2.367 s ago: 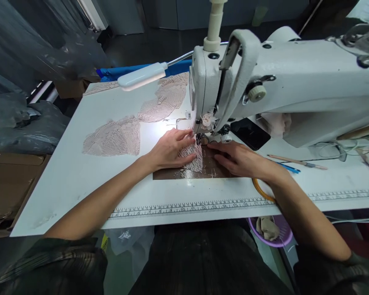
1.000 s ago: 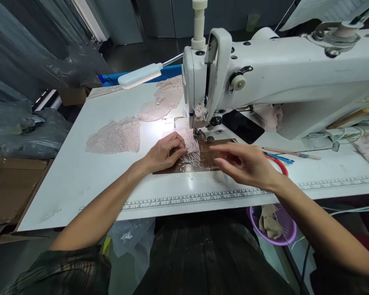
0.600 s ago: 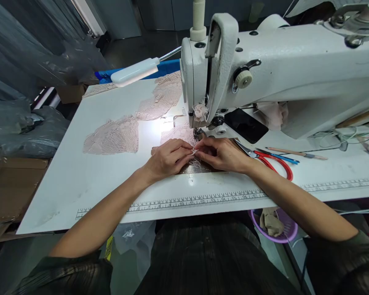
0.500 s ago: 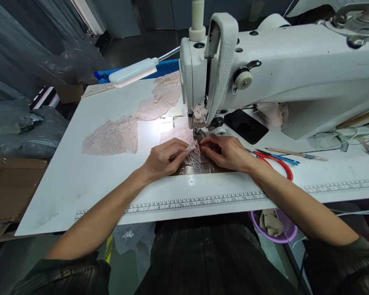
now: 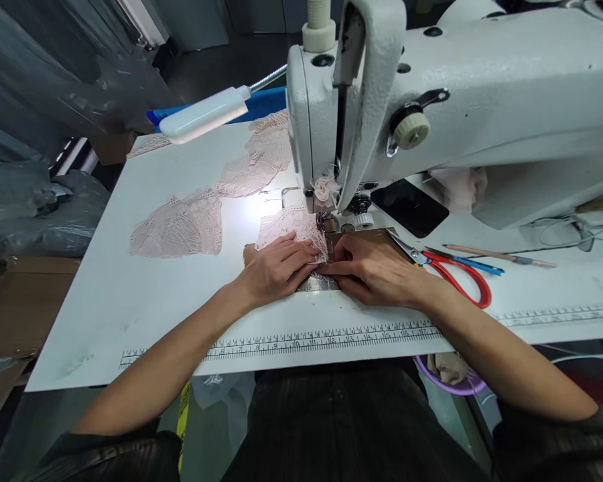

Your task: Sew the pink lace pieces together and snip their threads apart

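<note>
A pale pink lace piece [image 5: 287,224] lies under the presser foot [image 5: 322,219] of a white sewing machine [image 5: 482,94]. My left hand [image 5: 282,269] rests flat on the lace's near part, fingers stretched out and close together. To the right of the lace, my right hand [image 5: 366,269] has its thumb and forefinger brought together at the lace's near right edge, just in front of the foot. Between my hands a shiny metallic strip [image 5: 317,283] shows on the table. The lace under my left palm is hidden.
More lace pieces [image 5: 178,224] lie on the left of the white table [image 5: 105,301]. Right of my hand are red-handled scissors [image 5: 462,274], a pencil [image 5: 500,255] and a black phone [image 5: 409,206]. A lamp [image 5: 206,115] extends left from the machine head. A printed ruler [image 5: 301,340] runs along the front edge.
My left hand has gone from a pinch to lying flat on the lace. My right hand has shifted slightly nearer to me. The camera view has come closer to the machine.
</note>
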A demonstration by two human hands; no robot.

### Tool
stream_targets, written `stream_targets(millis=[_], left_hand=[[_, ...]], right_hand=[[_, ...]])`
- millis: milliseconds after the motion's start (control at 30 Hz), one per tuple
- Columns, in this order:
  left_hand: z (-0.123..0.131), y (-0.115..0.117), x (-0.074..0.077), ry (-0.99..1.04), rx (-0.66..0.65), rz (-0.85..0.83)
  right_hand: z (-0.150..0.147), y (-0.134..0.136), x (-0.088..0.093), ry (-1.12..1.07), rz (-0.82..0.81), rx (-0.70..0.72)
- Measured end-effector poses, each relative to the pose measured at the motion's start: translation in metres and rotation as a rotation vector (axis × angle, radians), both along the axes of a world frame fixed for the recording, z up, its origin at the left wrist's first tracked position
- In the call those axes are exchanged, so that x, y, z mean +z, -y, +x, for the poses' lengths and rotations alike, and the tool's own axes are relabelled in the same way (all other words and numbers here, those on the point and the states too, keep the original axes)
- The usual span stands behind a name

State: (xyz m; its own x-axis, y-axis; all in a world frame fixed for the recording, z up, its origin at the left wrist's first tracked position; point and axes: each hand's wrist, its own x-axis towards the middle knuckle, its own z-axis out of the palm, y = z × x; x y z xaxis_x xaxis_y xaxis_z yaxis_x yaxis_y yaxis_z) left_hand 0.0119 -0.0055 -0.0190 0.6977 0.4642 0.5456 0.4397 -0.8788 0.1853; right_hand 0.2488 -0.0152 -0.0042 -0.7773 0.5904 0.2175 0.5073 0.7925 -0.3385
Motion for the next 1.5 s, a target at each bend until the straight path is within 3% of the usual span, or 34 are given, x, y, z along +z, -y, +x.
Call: stream_targets(millis=[133, 333, 467, 700, 1133, 1500], left_hand=[[-0.001, 0.001, -0.001, -0.103, 0.014, 0.028], [-0.005, -0.001, 0.003, -0.116, -0.029, -0.031], [-0.006, -0.003, 0.004, -0.115, -0.055, -0.028], [-0.005, -0.004, 0.005, -0.154, -0.08, 0.073], [-0.001, -0.001, 0.013, -0.264, -0.132, 0.171], [0.004, -0.016, 0.021, -0.252, -0.185, 0.066]], right_hand=[[0.001, 0.002, 0.002, -0.017, -0.05, 0.034], [0.007, -0.014, 0.019, -0.052, -0.265, 0.013], [0.008, -0.026, 0.015, 0.013, -0.177, -0.103], [0.008, -0.022, -0.01, -0.075, -0.1, -0.076], [0.009, -0.025, -0.013, -0.1, -0.041, -0.055], [0.008, -0.022, -0.016, -0.046, 0.066, -0.048]])
